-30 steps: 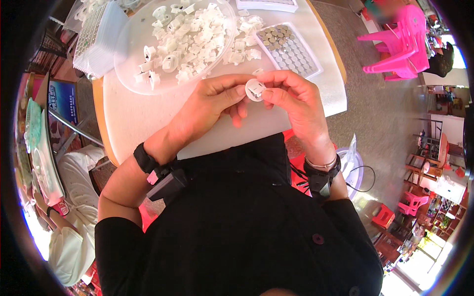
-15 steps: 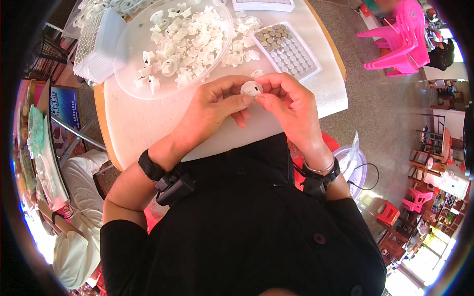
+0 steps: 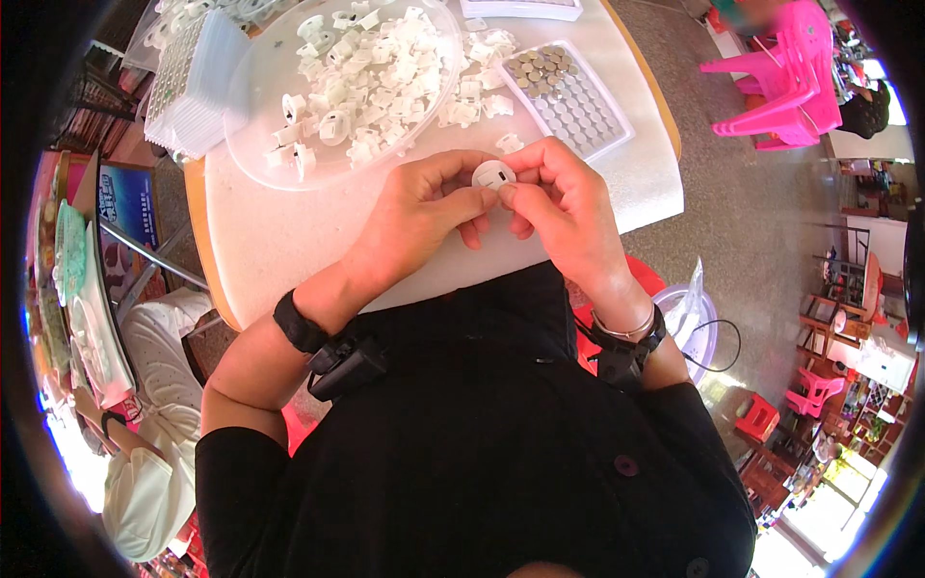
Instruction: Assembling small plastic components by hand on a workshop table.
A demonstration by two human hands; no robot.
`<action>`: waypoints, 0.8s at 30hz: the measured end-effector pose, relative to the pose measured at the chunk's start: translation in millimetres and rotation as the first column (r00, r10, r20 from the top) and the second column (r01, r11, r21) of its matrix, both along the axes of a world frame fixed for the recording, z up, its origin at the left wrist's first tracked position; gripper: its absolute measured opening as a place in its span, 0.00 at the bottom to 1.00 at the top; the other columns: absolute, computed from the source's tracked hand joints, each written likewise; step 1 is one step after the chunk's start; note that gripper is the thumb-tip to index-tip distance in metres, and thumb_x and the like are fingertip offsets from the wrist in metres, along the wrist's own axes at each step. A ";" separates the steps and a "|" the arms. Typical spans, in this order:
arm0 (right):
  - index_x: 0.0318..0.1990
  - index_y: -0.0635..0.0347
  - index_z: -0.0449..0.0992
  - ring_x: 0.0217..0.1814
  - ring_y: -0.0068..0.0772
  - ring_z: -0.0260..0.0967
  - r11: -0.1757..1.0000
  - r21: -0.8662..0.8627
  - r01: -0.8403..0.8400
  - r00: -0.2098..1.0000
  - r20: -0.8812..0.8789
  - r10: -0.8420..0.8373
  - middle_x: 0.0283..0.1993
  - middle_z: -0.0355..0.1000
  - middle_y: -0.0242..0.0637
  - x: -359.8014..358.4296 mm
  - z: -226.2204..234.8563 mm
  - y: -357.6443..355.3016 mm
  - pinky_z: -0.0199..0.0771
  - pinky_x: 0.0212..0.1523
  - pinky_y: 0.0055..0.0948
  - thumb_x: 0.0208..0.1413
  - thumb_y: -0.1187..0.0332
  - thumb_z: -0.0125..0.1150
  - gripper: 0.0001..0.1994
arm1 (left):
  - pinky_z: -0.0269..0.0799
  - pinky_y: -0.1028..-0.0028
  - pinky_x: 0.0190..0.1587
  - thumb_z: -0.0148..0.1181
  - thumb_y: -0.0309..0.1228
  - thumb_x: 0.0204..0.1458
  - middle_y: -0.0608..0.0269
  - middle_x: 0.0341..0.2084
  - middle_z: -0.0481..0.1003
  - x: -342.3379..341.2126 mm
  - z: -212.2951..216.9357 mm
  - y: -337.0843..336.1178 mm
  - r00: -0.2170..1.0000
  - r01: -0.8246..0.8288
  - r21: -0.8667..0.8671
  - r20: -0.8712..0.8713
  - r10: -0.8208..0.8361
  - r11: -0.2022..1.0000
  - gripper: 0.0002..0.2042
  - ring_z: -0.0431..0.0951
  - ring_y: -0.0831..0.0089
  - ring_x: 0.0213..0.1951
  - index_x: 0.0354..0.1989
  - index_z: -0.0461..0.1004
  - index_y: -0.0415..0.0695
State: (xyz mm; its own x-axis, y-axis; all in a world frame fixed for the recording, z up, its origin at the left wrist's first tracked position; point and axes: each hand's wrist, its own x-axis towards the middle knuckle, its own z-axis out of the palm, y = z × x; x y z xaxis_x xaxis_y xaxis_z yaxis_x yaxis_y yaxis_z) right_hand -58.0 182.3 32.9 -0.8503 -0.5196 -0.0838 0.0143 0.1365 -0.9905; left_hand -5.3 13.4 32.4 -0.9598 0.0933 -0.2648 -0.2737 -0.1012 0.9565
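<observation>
White round surface (image 3: 289,231) fills the upper frame; above the hands, a clear plastic dish (image 3: 260,106) of white parts. Centre frame, left hand (image 3: 424,207) and right hand (image 3: 568,207) meet, both pinching one small white round plastic disc (image 3: 492,175), flat face up, equally near each.

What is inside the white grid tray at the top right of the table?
The grid tray holds small round grey discs filling the cells at its far end; the nearer cells look empty. What lies under the tray is hidden. Both hands hold a small white round part just in front of it.
</observation>
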 end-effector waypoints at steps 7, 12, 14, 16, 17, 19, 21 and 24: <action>0.39 0.65 0.70 0.21 0.15 0.63 1.000 -0.022 0.021 0.999 0.036 -0.020 0.24 0.69 0.29 -0.1 -2.5 -1.6 0.62 0.21 0.17 0.55 0.76 0.55 0.05 | 0.72 0.79 0.29 0.55 0.25 0.55 0.64 0.28 0.73 -1.8 -4.8 -0.3 1.000 0.009 0.050 -0.024 -0.008 0.999 0.13 0.73 0.81 0.27 0.48 0.71 0.33; 0.39 0.64 0.71 0.22 0.14 0.62 0.999 -0.018 0.038 0.998 0.053 -0.037 0.24 0.69 0.28 0.5 -1.8 -3.2 0.62 0.21 0.17 0.55 0.74 0.56 0.06 | 0.71 0.79 0.29 0.53 0.27 0.58 0.64 0.30 0.74 -3.8 -7.9 0.6 0.999 0.029 0.051 -0.046 -0.027 0.998 0.14 0.73 0.81 0.26 0.51 0.69 0.35; 0.40 0.65 0.71 0.22 0.15 0.63 0.999 -0.023 0.047 0.998 0.035 -0.047 0.25 0.70 0.29 1.4 -2.2 -3.1 0.63 0.22 0.18 0.56 0.74 0.56 0.06 | 0.72 0.79 0.29 0.53 0.27 0.57 0.63 0.29 0.73 -2.9 -2.9 1.2 0.999 0.035 0.047 -0.036 -0.033 0.998 0.14 0.73 0.80 0.27 0.51 0.69 0.34; 0.40 0.65 0.71 0.23 0.15 0.64 0.999 -0.017 0.033 0.999 0.000 -0.033 0.25 0.70 0.29 2.3 -4.2 -3.0 0.64 0.22 0.18 0.56 0.75 0.55 0.06 | 0.73 0.78 0.29 0.52 0.26 0.57 0.63 0.28 0.73 -2.1 -2.4 0.0 0.999 0.036 0.042 -0.024 -0.035 0.998 0.14 0.73 0.80 0.27 0.50 0.69 0.33; 0.41 0.65 0.70 0.23 0.16 0.64 1.000 -0.011 0.020 0.999 -0.036 -0.020 0.25 0.70 0.30 2.8 -4.9 -2.9 0.64 0.22 0.19 0.56 0.75 0.55 0.06 | 0.71 0.79 0.27 0.53 0.27 0.57 0.64 0.27 0.72 -1.7 -3.6 -1.5 0.999 0.049 0.018 -0.009 -0.049 0.999 0.14 0.73 0.80 0.26 0.50 0.69 0.33; 0.42 0.65 0.70 0.23 0.16 0.65 1.000 0.024 -0.010 0.999 -0.032 0.011 0.24 0.70 0.31 2.2 -0.7 -0.2 0.64 0.22 0.19 0.56 0.76 0.54 0.07 | 0.70 0.79 0.25 0.53 0.28 0.58 0.65 0.25 0.72 -1.0 -2.8 -2.9 0.998 0.060 -0.007 0.009 -0.060 0.998 0.15 0.72 0.81 0.25 0.50 0.69 0.33; 0.43 0.65 0.69 0.22 0.17 0.65 0.997 0.059 -0.038 0.999 -0.027 0.040 0.23 0.70 0.32 2.3 4.1 -0.2 0.65 0.22 0.20 0.56 0.76 0.53 0.07 | 0.68 0.80 0.23 0.52 0.27 0.58 0.66 0.24 0.71 -1.6 3.1 -1.0 0.996 0.080 -0.053 0.051 -0.077 0.995 0.16 0.69 0.82 0.21 0.54 0.67 0.37; 0.44 0.65 0.68 0.21 0.19 0.66 0.995 0.095 -0.039 0.999 -0.007 0.040 0.21 0.69 0.33 2.5 6.1 -0.9 0.64 0.21 0.21 0.56 0.77 0.51 0.08 | 0.66 0.81 0.20 0.53 0.27 0.58 0.66 0.23 0.71 -2.1 0.4 1.6 0.998 0.061 -0.097 0.009 -0.060 0.993 0.16 0.69 0.83 0.20 0.55 0.67 0.37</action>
State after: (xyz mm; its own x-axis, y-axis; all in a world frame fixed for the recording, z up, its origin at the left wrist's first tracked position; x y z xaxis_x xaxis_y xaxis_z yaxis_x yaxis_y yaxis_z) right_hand -55.5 181.5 39.0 -0.8304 -0.5426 -0.1266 -0.0020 0.2301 -0.9732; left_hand -7.4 15.1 32.8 -0.9514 0.1247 -0.2816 -0.2827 0.0095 0.9592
